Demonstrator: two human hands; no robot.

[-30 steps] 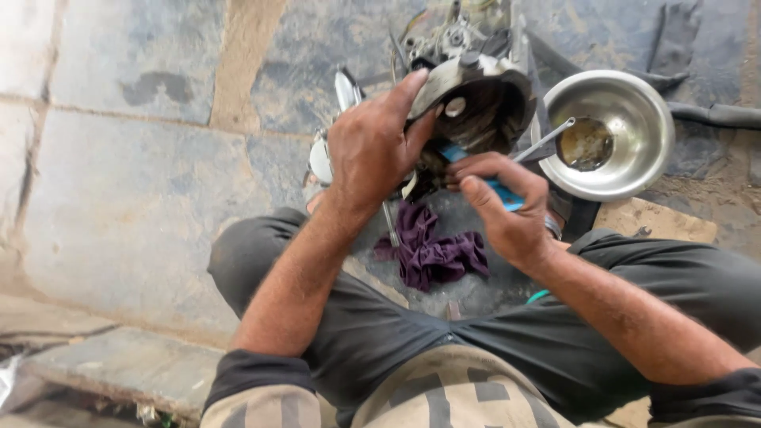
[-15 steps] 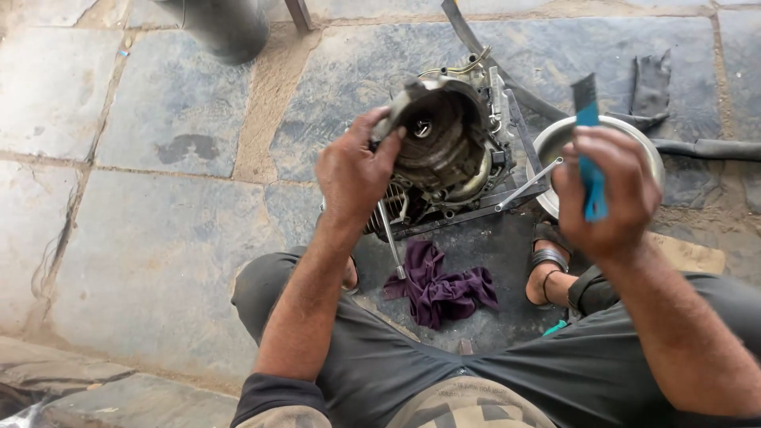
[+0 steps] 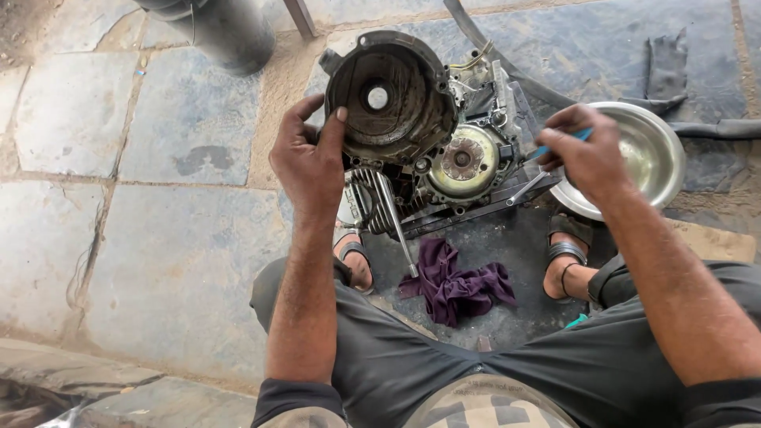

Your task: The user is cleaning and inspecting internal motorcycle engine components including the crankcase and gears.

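- Greasy metal engine cover [image 3: 390, 99], round and dished, is lifted clear of the small engine [image 3: 452, 170] and tipped so its dirty inner face and centre hole look up at the camera.
- Left hand [image 3: 311, 158] is clamped on the cover's left rim, thumb on the inner face, fingers curled behind.
- Right hand [image 3: 587, 154] is closed around a blue-handled tool [image 3: 555, 145], held over the engine's right side, just beside the steel bowl [image 3: 662, 158].
- Judging progress: the cover is already off and the round flywheel-like disc [image 3: 464, 161] beneath stands exposed; the engine's finned cylinder [image 3: 369, 198] and the rest of the casing look undisturbed, so the opening seems done and the inner work not yet begun.
- Steel bowl sits on the stone floor [image 3: 158, 238] right of the engine; its visible inside is shiny, and whether small parts lie in it I cannot tell, since the right hand hides part.
- Purple rag [image 3: 456, 285] lies crumpled between the sandalled feet, near the engine.
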